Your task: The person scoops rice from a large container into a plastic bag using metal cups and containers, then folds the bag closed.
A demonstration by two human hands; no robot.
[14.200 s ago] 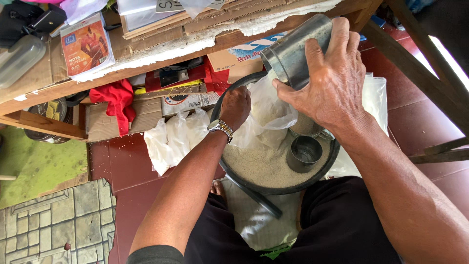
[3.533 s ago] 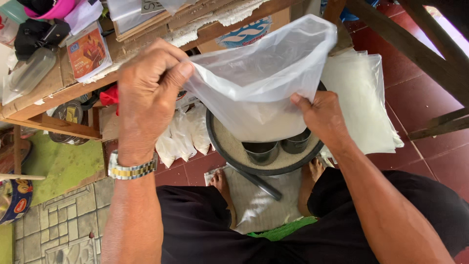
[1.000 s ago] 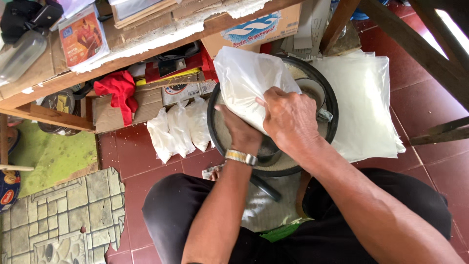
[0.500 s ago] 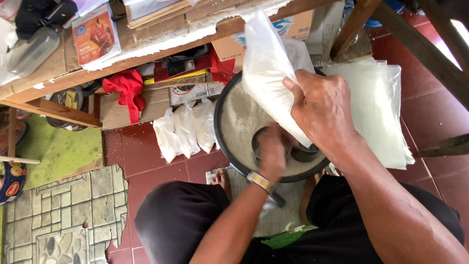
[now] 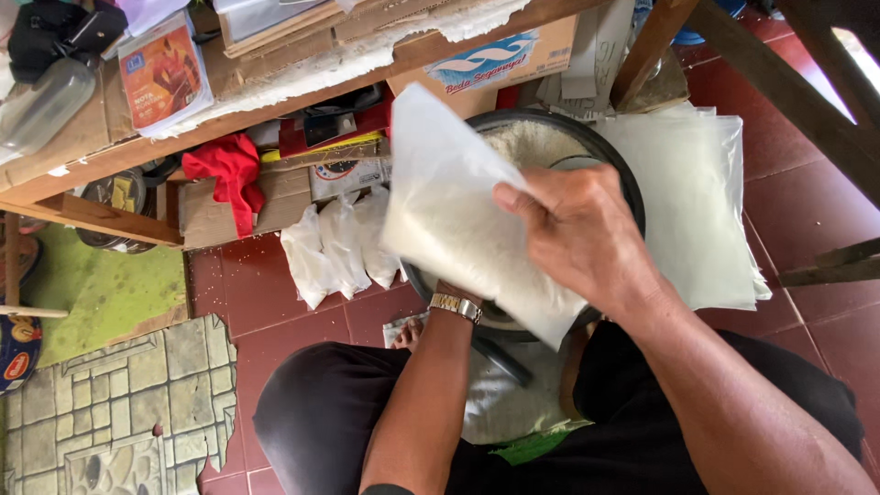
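Note:
My right hand (image 5: 582,234) grips a clear plastic bag (image 5: 454,215) and holds it flat over the left side of a round black basin (image 5: 612,156) of white grains. My left hand is hidden behind the bag, only its wrist with a metal watch (image 5: 456,305) showing below it. Whether it holds anything cannot be seen. A metal cup's rim peeks out in the basin beside my right hand.
Three filled white bags (image 5: 337,243) lie on the red tile floor left of the basin. A stack of empty clear bags (image 5: 701,211) lies to its right. A cluttered wooden shelf (image 5: 220,110) with a red cloth (image 5: 225,170) spans the top; wooden legs stand at right.
The bag has swung from upright to lying flat and lower over the basin. My left hand has slipped out of sight beneath it.

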